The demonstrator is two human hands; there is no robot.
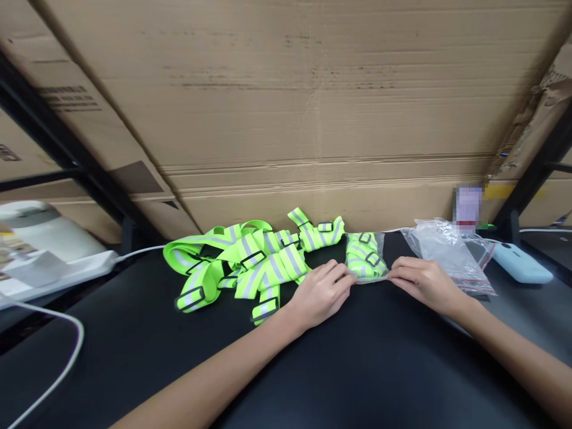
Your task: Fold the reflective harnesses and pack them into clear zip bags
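Observation:
A clear plastic zip bag (379, 244) lies on the black table with a folded neon-green reflective strap (361, 264) inside it. My left hand (322, 292) pinches the near left corner of the bag's edge. At the near right corner, the fingers of my right hand (426, 285) are closed on the same edge. Left of the bag is a loose heap of neon-green reflective straps (272, 265) with silver stripes and black buckles. Just beyond my right hand rests a stack of clear zip bags (451, 250).
A light blue device (521, 263) lies at the right, near a partly blurred purple item (467, 205). On the left are a white power strip (96, 268) with a cable and a white rounded object (53, 235). Cardboard (322, 119) stands along the back, with black frame bars either side.

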